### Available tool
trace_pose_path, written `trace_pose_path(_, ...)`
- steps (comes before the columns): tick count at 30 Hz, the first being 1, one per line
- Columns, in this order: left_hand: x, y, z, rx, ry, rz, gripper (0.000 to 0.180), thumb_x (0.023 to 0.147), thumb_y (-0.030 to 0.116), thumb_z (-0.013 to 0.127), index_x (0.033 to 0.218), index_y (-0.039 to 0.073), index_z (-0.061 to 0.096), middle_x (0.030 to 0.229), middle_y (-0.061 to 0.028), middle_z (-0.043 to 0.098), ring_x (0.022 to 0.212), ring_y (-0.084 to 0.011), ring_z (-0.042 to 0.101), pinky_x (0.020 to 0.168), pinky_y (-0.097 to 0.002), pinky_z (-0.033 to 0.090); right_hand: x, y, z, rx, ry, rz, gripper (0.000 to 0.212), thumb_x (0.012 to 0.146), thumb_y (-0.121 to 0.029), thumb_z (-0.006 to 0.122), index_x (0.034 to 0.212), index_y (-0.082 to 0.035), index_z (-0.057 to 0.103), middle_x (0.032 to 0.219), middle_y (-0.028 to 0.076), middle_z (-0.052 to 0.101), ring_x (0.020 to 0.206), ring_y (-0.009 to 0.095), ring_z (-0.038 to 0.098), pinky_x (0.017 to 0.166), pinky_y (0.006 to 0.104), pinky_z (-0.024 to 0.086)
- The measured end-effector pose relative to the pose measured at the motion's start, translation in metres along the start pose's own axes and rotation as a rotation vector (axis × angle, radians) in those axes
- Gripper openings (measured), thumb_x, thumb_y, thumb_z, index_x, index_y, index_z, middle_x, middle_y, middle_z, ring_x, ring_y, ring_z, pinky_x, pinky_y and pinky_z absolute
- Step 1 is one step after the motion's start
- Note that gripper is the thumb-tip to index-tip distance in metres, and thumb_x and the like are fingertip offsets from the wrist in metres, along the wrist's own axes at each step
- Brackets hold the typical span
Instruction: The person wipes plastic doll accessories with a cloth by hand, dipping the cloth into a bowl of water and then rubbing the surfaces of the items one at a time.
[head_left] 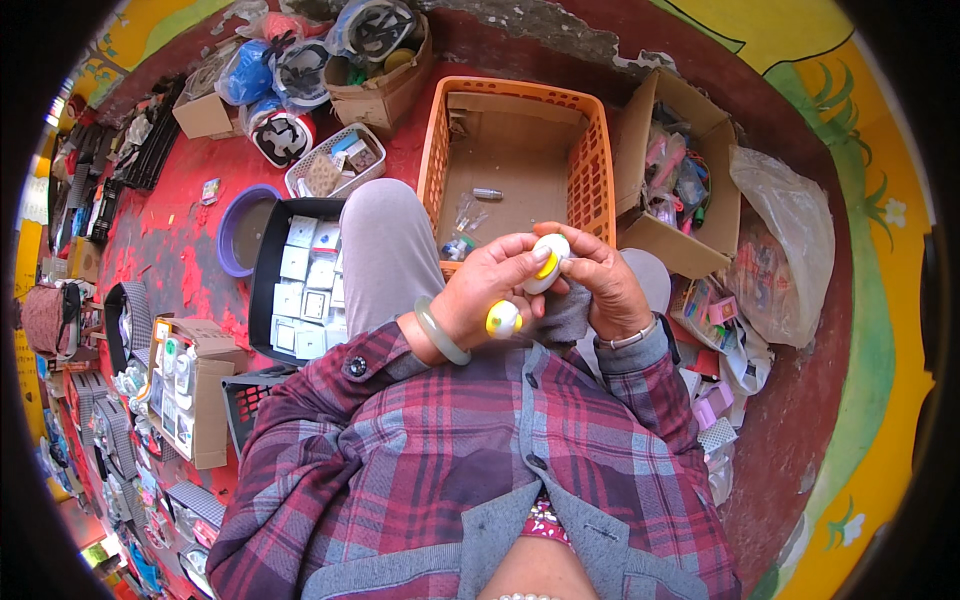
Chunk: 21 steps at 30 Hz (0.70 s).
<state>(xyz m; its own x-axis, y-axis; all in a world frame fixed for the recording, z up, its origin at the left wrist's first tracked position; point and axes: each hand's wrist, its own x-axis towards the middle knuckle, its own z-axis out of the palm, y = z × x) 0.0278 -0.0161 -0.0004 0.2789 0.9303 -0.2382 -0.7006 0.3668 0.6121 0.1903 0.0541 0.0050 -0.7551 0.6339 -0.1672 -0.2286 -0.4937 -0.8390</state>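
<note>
My left hand (470,293) and my right hand (605,288) meet in front of my lap, fingers closed around a white and yellow egg-shaped piece (549,254). My left thumb presses on its yellow part while the right fingertips pinch its other side. A second rounded white and yellow piece (504,319) shows below, against the left palm and curled fingers. Whether the two pieces are joined is hidden by the hand. Beneath my right hand hangs a dark grey cloth (565,316); how it is held cannot be made out.
Ahead stands an orange plastic basket (436,150) lined with cardboard, a few small items inside. A black tray (262,300) of small white boxes sits by my left knee, near a purple basin (226,236). To the right is a cardboard box (690,245) of colourful goods.
</note>
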Motion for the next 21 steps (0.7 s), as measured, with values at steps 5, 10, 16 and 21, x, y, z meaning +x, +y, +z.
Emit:
trace_pose_path(5,-0.0003,-0.0013,-0.0006,0.011,-0.002,0.018,0.026,0.092,0.024,0.051,0.109,0.004,0.049,0.086,-0.0137,0.062,0.055,-0.0136,0.058,0.043,-0.0189,0.045,-0.0011,-0.0009,0.0017,-0.026,0.016,-0.006,0.044,0.082,-0.013,0.060,0.121,0.002,0.049,0.106,0.006,0.059,0.092,0.011,0.056,0.083,0.0223,0.043)
trace_pose_path(10,-0.0015,0.0003,0.0034,0.056,-0.018,0.055,0.028,0.092,0.024,0.051,0.110,0.004,0.050,0.087,-0.0132,0.063,0.057,-0.0129,0.058,0.045,-0.0184,0.045,-0.0007,-0.0009,0.0013,-0.049,0.033,-0.022,0.042,0.082,-0.014,0.059,0.119,0.004,0.051,0.104,0.006,0.059,0.091,0.010,0.056,0.082,0.0217,0.043)
trace_pose_path(16,-0.0005,-0.0011,0.0018,0.051,-0.024,0.052,0.028,0.092,0.025,0.050,0.111,0.004,0.049,0.088,-0.0136,0.062,0.057,-0.0126,0.058,0.045,-0.0184,0.045,0.0011,-0.0001,0.0000,-0.048,0.053,-0.001,0.042,0.082,-0.015,0.059,0.119,0.003,0.052,0.102,0.006,0.060,0.091,0.010,0.055,0.081,0.0216,0.043)
trace_pose_path(21,0.0005,0.0050,-0.0043,-0.098,-0.055,-0.059,0.029,0.094,0.027,0.044,0.112,0.004,0.044,0.087,-0.0135,0.059,0.055,-0.0146,0.057,0.042,-0.0191,0.044,0.0010,-0.0014,0.0017,-0.085,-0.019,-0.018,0.048,0.081,-0.013,0.060,0.125,-0.001,0.047,0.107,0.004,0.058,0.092,0.010,0.055,0.083,0.0219,0.043)
